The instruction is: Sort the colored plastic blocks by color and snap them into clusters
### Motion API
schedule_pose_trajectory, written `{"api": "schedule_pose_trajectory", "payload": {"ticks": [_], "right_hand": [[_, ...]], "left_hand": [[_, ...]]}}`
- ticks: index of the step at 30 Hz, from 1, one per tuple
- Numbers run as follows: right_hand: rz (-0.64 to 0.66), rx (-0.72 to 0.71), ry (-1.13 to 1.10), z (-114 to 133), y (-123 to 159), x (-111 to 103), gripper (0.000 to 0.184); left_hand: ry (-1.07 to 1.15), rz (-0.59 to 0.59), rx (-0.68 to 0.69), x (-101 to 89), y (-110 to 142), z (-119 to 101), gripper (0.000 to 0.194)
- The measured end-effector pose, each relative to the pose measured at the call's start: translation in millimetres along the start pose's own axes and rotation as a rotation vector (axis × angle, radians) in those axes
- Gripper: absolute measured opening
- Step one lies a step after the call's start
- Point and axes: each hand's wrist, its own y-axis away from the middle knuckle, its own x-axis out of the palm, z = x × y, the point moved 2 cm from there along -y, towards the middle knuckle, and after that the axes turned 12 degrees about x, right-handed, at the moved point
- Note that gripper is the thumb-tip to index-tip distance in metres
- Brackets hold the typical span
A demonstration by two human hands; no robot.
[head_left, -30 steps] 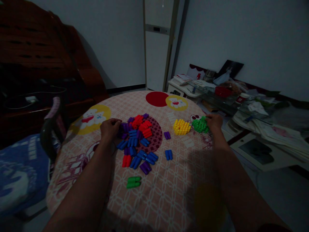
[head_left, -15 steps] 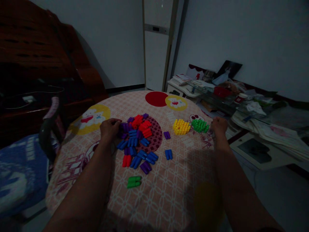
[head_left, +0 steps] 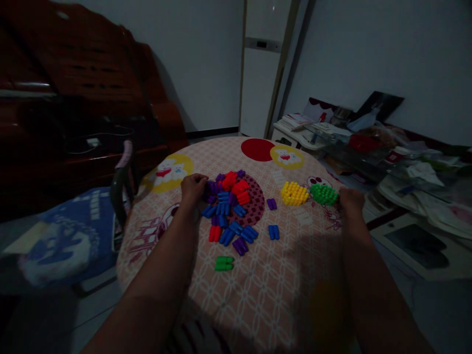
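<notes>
My left hand [head_left: 192,191] rests at the left edge of a loose pile, its fingers curled together against the purple building blocks [head_left: 213,188]; what the fingertips hold, if anything, is hidden. Red blocks [head_left: 241,191] and blue blocks [head_left: 223,205] lie in the same pile. Over on the right, my right hand [head_left: 351,200] is a closed fist by the table's edge, with nothing visible in it. Just left of that fist sits a bunched group of green blocks [head_left: 323,194], beside a similar yellow group [head_left: 294,193].
A purple block [head_left: 272,204], a blue block [head_left: 273,232] and a green block [head_left: 223,263] lie apart on the patterned round table [head_left: 265,280]. A chair [head_left: 121,182] stands at left. A cluttered glass-topped cabinet [head_left: 342,147] runs along the right.
My right hand has come off the green group and moved right, closing into a fist. The left hand stays by the purple blocks. The view has turned left, shifting everything rightward.
</notes>
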Motion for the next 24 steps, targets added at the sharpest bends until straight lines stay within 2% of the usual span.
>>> {"api": "schedule_pose_trajectory", "payload": {"ticks": [3,4,6,7,9,12,13,15,17,19,22,24], "right_hand": [[-0.081,-0.002,-0.112,14.0,20.1,-16.4,0.036],[-0.112,-0.061,-0.18,23.3,33.4,-22.9,0.035],[-0.079,-0.279,-0.342,48.0,71.1,-34.1,0.031],[0.009,-0.405,-0.413,61.8,95.0,-37.8,0.029],[0.271,-0.664,-0.451,88.6,149.9,-40.6,0.025],[0.649,-1.082,-0.366,115.0,235.7,-37.5,0.019],[0.74,-1.186,-0.298,118.2,260.3,-34.6,0.018],[0.826,-1.316,-0.151,118.1,298.5,-27.3,0.02],[0.833,-1.404,-0.051,112.8,322.2,-20.5,0.027],[0.8,-1.44,-0.011,106.4,333.8,-17.5,0.031],[0.763,-1.463,-0.039,100.8,338.2,-24.5,0.029],[0.784,-1.465,-0.072,101.9,336.2,-34.4,0.025]], "left_hand": [[0.028,-0.031,0.0,0.1,-0.6,0.8,0.028],[0.04,-0.044,-0.003,-0.1,-1.5,2.3,0.028],[0.087,-0.084,-0.037,-1.4,-3.6,7.1,0.028],[0.126,-0.11,-0.071,-2.6,-4.7,10.3,0.029],[0.236,-0.17,-0.169,-5.5,-6.7,17.1,0.032],[0.444,-0.292,-0.301,-11.5,-8.6,24.2,0.031],[0.513,-0.336,-0.328,-13.4,-8.9,25.3,0.03],[0.633,-0.408,-0.367,-16.3,-9.1,26.2,0.027],[0.706,-0.435,-0.392,-17.3,-9.1,25.9,0.023],[0.729,-0.43,-0.391,-16.9,-9.1,25.1,0.019],[0.692,-0.388,-0.379,-15.4,-9.4,24.9,0.015],[0.668,-0.375,-0.389,-14.5,-10.1,26.4,0.014]]}}
